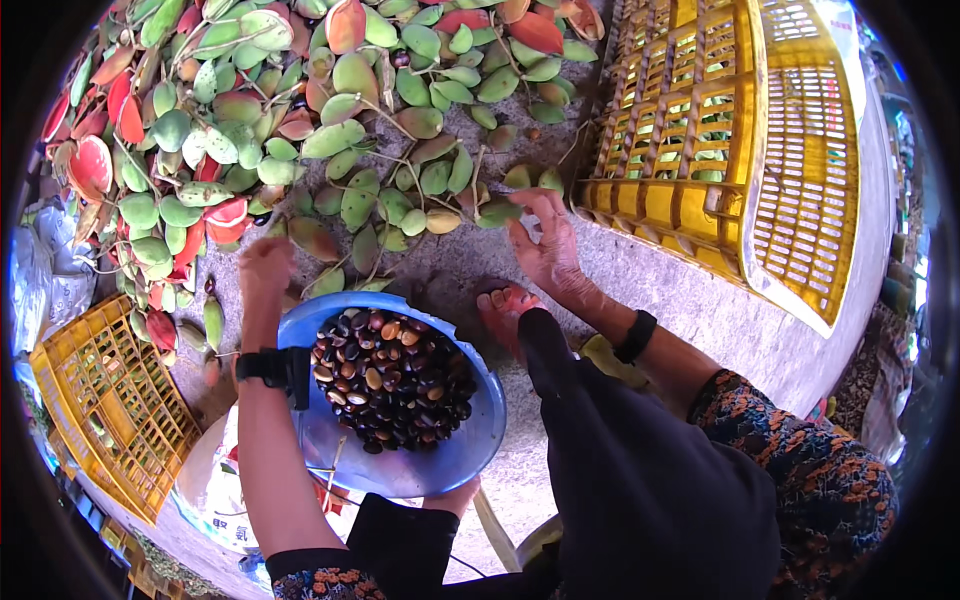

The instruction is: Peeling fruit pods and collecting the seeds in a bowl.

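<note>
My left hand (268, 266) hovers at the lower edge of the seed pod pile, just above the rim of a blue plastic basin (480, 450); it is blurred, and its fingers are hard to make out. Many dark brown and black seeds (390, 382) lie in the basin, whose rim is chipped. My right hand (549, 236) is beside the pile's right end, with thumb and fingers apart, its fingertips close to a green pod (496, 213); contact cannot be told. Green and red pods (360, 202) on stems cover the concrete floor, some split open with red insides.
A large yellow plastic crate (667, 202) stands at the right, with green pods seen through its slats. Another yellow crate (112, 397) is at the lower left, near a white printed sack (217, 480). My bare foot (504, 311) rests right of the basin. Clear plastic bags (56, 262) lie far left.
</note>
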Tool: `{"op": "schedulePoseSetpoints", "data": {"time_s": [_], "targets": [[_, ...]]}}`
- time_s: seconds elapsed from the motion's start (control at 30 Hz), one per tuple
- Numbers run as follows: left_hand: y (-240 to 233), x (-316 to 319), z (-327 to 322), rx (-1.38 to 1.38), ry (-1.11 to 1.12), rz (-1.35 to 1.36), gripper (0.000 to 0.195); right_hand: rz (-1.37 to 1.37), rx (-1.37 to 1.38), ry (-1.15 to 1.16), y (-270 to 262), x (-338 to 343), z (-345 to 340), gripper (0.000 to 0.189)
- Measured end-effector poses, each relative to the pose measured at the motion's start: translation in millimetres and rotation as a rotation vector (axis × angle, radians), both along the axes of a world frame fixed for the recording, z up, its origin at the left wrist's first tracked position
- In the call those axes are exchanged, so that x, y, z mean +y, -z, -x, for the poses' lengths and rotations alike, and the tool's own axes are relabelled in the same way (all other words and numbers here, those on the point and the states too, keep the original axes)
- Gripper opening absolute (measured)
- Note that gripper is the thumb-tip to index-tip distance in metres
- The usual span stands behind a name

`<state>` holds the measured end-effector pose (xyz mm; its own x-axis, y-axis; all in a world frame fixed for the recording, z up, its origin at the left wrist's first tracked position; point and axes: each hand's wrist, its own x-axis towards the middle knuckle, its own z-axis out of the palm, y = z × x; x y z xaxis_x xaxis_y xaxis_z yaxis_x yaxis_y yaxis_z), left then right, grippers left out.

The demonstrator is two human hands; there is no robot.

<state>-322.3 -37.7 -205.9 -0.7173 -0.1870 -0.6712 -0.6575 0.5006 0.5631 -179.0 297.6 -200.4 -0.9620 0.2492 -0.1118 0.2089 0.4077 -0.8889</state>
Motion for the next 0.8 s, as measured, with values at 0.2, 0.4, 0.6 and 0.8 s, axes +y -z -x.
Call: {"op": "schedulePoseSetpoints", "data": {"time_s": [0.2, 0.4, 0.6, 0.8], "targets": [[5.5, 52.1, -8.2, 0.001, 0.265, 0.161, 0.051, -0.42, -0.139, -0.033, 16.5, -20.7, 20.8, 0.045], [-1.6, 59.7, -0.8, -0.126, 0.122, 0.032, 0.038, -0.42, -0.155, -0.233, 1.7, -8.7, 19.4, 0.044], [-1.3, 54.0, -1.0, -0.077, -0.139, -0.213, 0.031, 0.007, 0.278, -0.214, -54.1, -49.0, 62.1, 0.027], [2.6, 60.2, 2.7, -0.042, -0.188, -0.202, 0.03, 0.401, -0.025, -0.212, -31.3, -102.8, 87.1, 0.022]]}}
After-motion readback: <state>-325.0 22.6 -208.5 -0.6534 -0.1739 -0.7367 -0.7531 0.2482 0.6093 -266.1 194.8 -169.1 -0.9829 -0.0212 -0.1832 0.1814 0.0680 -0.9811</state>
